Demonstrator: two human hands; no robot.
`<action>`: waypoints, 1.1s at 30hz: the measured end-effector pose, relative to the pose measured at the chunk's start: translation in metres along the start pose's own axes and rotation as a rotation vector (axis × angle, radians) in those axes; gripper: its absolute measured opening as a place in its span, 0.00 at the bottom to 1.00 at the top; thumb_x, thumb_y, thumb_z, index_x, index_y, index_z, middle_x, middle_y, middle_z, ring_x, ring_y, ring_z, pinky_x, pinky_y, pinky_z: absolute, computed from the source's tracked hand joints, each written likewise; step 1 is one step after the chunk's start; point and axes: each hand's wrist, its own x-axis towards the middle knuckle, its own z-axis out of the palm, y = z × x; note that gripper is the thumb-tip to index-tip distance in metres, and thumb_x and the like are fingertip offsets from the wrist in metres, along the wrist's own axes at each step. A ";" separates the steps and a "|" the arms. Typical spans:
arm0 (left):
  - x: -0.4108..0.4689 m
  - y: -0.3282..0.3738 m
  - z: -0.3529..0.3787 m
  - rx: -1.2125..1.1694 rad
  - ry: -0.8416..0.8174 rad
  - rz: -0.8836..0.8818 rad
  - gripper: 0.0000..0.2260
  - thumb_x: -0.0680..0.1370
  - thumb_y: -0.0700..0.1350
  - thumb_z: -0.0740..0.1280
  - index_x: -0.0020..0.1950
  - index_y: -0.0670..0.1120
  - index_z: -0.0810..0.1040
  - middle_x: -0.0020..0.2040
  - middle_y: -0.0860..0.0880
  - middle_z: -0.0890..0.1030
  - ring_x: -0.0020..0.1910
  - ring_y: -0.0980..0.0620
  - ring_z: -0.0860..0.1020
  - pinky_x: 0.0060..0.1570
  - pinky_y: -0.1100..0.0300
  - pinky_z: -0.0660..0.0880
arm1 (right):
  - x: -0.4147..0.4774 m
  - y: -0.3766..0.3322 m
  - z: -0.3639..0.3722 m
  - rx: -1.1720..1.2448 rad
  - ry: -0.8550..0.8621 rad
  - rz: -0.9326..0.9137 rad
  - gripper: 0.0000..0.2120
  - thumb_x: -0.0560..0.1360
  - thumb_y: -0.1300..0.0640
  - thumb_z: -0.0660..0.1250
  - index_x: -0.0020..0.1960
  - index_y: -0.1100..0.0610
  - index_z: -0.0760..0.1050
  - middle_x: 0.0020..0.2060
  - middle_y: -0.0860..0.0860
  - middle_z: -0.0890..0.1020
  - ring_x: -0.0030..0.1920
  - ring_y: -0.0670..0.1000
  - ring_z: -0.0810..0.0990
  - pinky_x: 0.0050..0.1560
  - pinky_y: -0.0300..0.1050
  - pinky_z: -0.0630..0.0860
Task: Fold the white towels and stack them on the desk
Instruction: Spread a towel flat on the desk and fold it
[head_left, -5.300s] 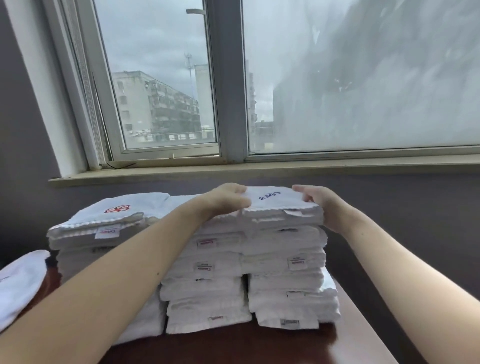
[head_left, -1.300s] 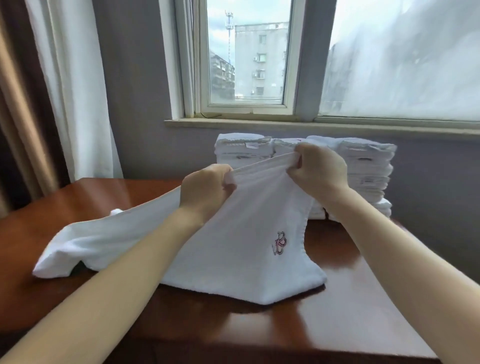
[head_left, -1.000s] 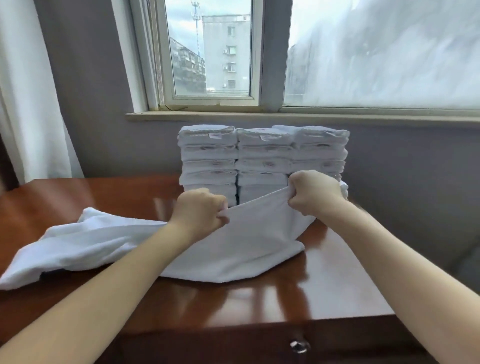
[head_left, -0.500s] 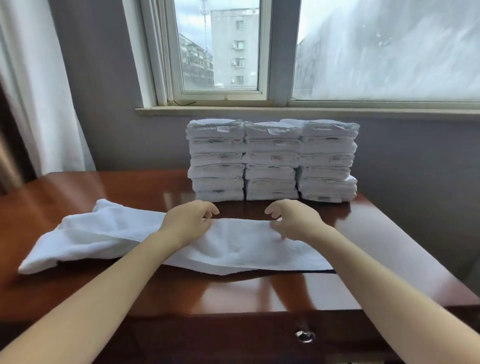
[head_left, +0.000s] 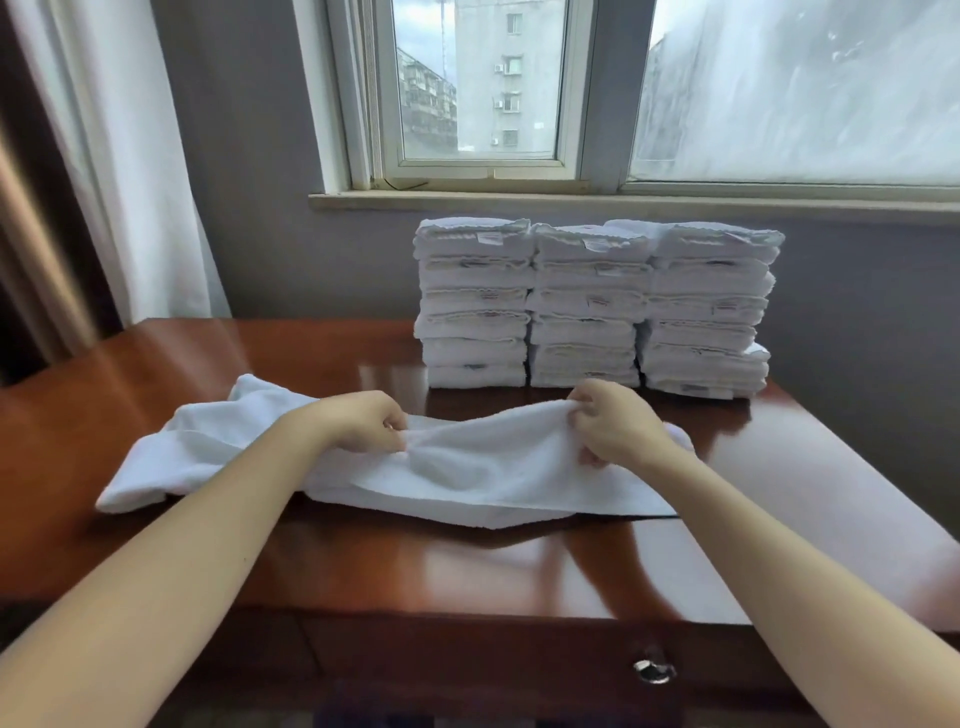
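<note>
- Towel (head_left: 483, 467): white terry, unfolded, lies across desk (head_left: 441, 571) centre, 9-to-3 o'clock. Stacks of folded towels (head_left: 592, 306) sit at 12 o'clock, apart.
- Handling (est.): soft, light, limp; sags btwn grips, unlikely to slip. Best taken at far edge/corners.
- Left hand (head_left: 358, 426): fingers curled, pinching far edge, approx 10 o'clock of towel.
- Right hand (head_left: 618, 431): fingers curled, pinching same edge, lifted, approx 2 o'clock; cloth drapes below the fingers.

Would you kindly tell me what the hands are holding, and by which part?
Both grip the loose white towel along its raised far edge: left hand mid-length, right hand near its right end.
</note>
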 end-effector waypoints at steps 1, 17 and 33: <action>-0.003 -0.002 -0.003 0.021 -0.030 -0.021 0.07 0.75 0.49 0.66 0.38 0.50 0.77 0.35 0.53 0.76 0.35 0.49 0.73 0.38 0.56 0.70 | -0.001 0.000 0.000 0.078 0.045 -0.002 0.09 0.76 0.61 0.56 0.49 0.54 0.74 0.28 0.52 0.82 0.26 0.53 0.82 0.37 0.54 0.82; -0.068 0.024 -0.040 -0.526 1.267 0.053 0.08 0.81 0.39 0.60 0.56 0.41 0.77 0.57 0.40 0.77 0.58 0.42 0.74 0.53 0.60 0.66 | -0.037 -0.046 -0.063 0.497 0.748 -0.360 0.12 0.76 0.65 0.67 0.51 0.48 0.77 0.47 0.52 0.83 0.44 0.47 0.81 0.48 0.31 0.72; -0.105 0.042 -0.116 -0.189 1.700 0.285 0.11 0.81 0.49 0.57 0.52 0.45 0.76 0.52 0.42 0.78 0.50 0.45 0.74 0.54 0.52 0.68 | -0.050 -0.089 -0.141 0.220 1.181 -0.651 0.09 0.76 0.62 0.64 0.50 0.55 0.82 0.46 0.51 0.82 0.39 0.50 0.80 0.51 0.54 0.76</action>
